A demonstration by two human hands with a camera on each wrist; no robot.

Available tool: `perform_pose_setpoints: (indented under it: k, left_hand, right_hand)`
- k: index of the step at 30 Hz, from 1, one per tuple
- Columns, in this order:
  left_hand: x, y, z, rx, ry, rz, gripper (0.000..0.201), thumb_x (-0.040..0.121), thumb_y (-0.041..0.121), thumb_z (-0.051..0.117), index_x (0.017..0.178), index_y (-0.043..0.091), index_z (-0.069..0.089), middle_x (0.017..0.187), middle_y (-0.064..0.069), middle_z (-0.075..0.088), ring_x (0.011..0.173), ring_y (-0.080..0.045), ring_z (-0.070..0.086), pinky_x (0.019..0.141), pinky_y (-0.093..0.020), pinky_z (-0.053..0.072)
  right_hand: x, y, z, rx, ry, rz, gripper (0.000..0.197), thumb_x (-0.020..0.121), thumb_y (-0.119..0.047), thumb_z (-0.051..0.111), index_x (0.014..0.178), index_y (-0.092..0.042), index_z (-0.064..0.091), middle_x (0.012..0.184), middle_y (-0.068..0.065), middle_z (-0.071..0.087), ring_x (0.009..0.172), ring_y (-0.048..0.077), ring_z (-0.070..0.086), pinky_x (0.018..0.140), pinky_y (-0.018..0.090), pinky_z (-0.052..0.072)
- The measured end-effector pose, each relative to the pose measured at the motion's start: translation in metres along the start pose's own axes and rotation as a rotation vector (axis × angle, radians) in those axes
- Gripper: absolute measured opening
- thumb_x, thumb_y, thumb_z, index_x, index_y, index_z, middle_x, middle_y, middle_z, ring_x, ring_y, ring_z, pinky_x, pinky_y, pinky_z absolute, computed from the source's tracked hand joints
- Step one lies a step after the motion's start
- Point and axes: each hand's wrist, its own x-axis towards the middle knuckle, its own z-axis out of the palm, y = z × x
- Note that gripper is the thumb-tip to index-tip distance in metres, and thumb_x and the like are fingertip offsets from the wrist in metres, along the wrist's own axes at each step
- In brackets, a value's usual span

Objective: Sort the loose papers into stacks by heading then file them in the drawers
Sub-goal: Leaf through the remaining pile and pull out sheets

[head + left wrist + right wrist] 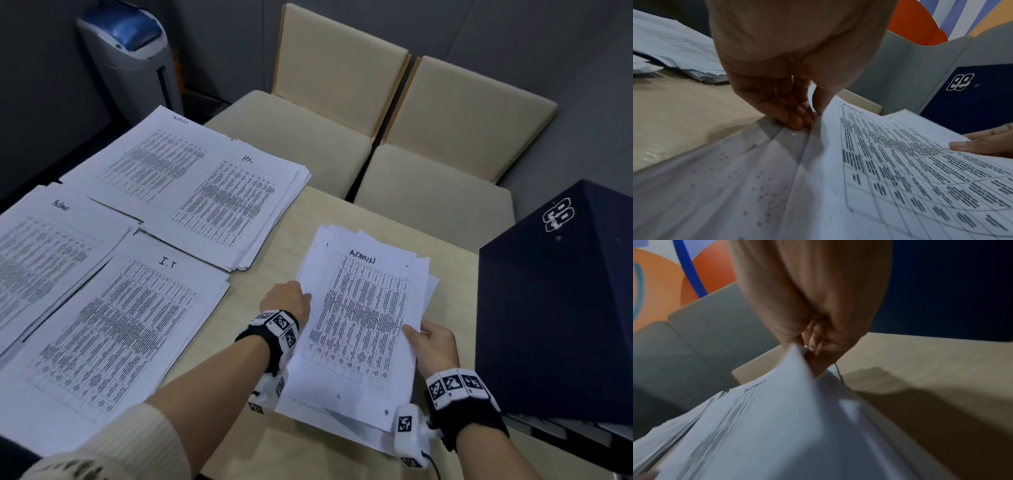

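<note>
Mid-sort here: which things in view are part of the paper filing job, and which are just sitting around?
Part of the job:
- loose unsorted white sheets, top one headed ADMIN, held by left hand and right hand
- sorted I.T stack
- Admin stack
- HA stack
- far stack, heading unreadable

Lying about:
- grey, blue-topped bin
- cream cushioned chairs
- navy box

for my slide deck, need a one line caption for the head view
Both hands, left hand and right hand, lift an ADMIN sheet off the loose pile beside three sorted stacks.

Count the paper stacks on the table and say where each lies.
5: unread-heading stack far left, HR stack beside it, Admin stack left edge, I.T stack near left, ADMIN pile between both hands.
</note>
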Motion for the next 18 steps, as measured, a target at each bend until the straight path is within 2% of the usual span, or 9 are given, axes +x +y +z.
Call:
perform_pose_setpoints:
  k: [2,4,6,9,11,12,15,16,18]
  left_hand:
    - [0.001,-0.001,0.000,-0.040,-0.024,0.016,0.035,0.098,0.043,0.049,0.109,0.011,0.059,0.105,-0.007,0.065,0.094,-0.026,0.063,0.084,-0.035,0.054]
    - [0.000,0.000,-0.001,-0.050,-0.019,0.014,0.034,0.096,0.043,0.051,0.107,0.012,0.058,0.103,-0.007,0.065,0.091,-0.025,0.063,0.081,-0.035,0.054]
    - [-0.003,0.002,0.001,-0.018,0.028,0.030,0.032,0.096,0.042,0.051,0.109,0.013,0.056,0.105,-0.006,0.062,0.092,-0.025,0.061,0.078,-0.034,0.052]
    - [-0.009,0.004,0.012,-0.015,0.144,0.092,0.033,0.097,0.042,0.051,0.113,0.014,0.053,0.110,-0.004,0.057,0.097,-0.023,0.058,0.082,-0.034,0.050]
    - [-0.011,0.007,0.019,-0.008,0.166,0.128,0.036,0.097,0.044,0.051,0.114,0.013,0.053,0.114,-0.005,0.056,0.101,-0.024,0.057,0.085,-0.035,0.048]
    - [-0.011,0.009,0.021,0.024,0.161,0.127,0.039,0.097,0.046,0.051,0.116,0.012,0.053,0.116,-0.006,0.056,0.104,-0.024,0.056,0.087,-0.036,0.047]
    - [-0.014,0.015,0.023,0.123,0.097,0.060,0.052,0.094,0.055,0.052,0.122,0.011,0.049,0.120,-0.007,0.055,0.112,-0.026,0.054,0.094,-0.038,0.041]
    - [-0.015,0.016,0.023,0.129,0.065,0.042,0.054,0.092,0.056,0.055,0.121,0.012,0.049,0.119,-0.006,0.056,0.112,-0.026,0.054,0.094,-0.038,0.042]
    - [-0.016,0.017,0.024,0.098,0.001,0.052,0.046,0.091,0.051,0.059,0.114,0.012,0.055,0.114,-0.007,0.061,0.105,-0.026,0.059,0.089,-0.038,0.046]
  right_hand:
    - [-0.004,0.003,0.002,-0.003,-0.012,-0.024,0.015,0.088,-0.026,0.066,0.091,-0.014,0.075,0.091,0.010,0.076,0.090,0.033,0.072,0.091,0.053,0.055]
    - [-0.017,0.001,-0.003,0.042,0.012,-0.035,0.018,0.095,-0.015,0.059,0.100,-0.015,0.076,0.096,0.005,0.077,0.093,0.026,0.072,0.095,0.047,0.054]
    - [-0.031,-0.001,-0.012,0.137,0.105,-0.023,0.023,0.095,-0.007,0.055,0.102,-0.015,0.076,0.093,0.003,0.076,0.089,0.024,0.070,0.089,0.041,0.055]
    - [-0.044,0.007,-0.027,0.378,0.252,0.058,0.018,0.090,0.000,0.055,0.086,-0.010,0.070,0.075,0.004,0.067,0.077,0.023,0.059,0.075,0.030,0.045]
    - [-0.045,0.019,-0.033,0.536,0.271,0.183,0.017,0.085,0.003,0.055,0.078,-0.008,0.065,0.064,0.003,0.067,0.075,0.026,0.058,0.071,0.031,0.044]
    - [-0.044,0.025,-0.034,0.595,0.269,0.235,0.016,0.083,0.004,0.055,0.076,-0.007,0.064,0.064,0.006,0.068,0.078,0.028,0.059,0.071,0.034,0.045]
    - [-0.043,0.035,-0.033,0.676,0.202,0.319,0.013,0.079,0.006,0.052,0.079,-0.002,0.063,0.083,0.017,0.064,0.086,0.032,0.060,0.075,0.039,0.048]
    - [-0.044,0.035,-0.033,0.697,0.146,0.331,0.013,0.081,0.006,0.050,0.081,0.000,0.061,0.085,0.018,0.064,0.084,0.031,0.061,0.074,0.039,0.048]
    - [-0.048,0.028,-0.031,0.689,0.062,0.341,0.015,0.085,0.008,0.046,0.080,0.001,0.058,0.077,0.016,0.066,0.075,0.031,0.061,0.068,0.037,0.047]
